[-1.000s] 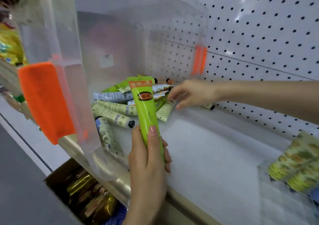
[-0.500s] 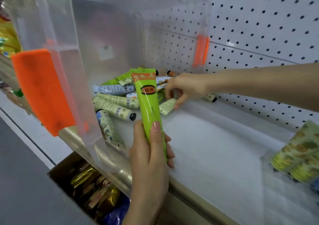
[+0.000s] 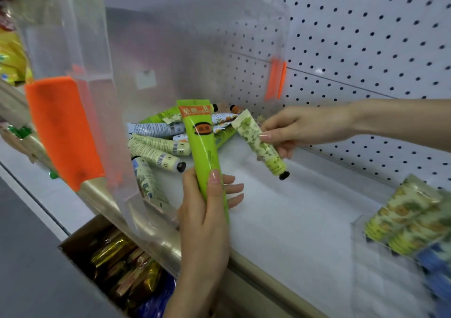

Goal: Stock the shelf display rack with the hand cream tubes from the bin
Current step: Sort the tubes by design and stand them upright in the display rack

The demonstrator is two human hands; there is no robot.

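Pegboard (image 3: 366, 36) behind — right hand (image 3: 300, 127) has lifted a floral tube (image 3: 258, 142) free.

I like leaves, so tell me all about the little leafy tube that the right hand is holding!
The leafy tube is small, cream-coloured, seemingly soft plastic, printed with green leaves. Its flat crimped end points up-left; its round black cap points down-right, so it hangs tilted above the white shelf. Only the right hand touches it, thumb and fingers pinching its middle.
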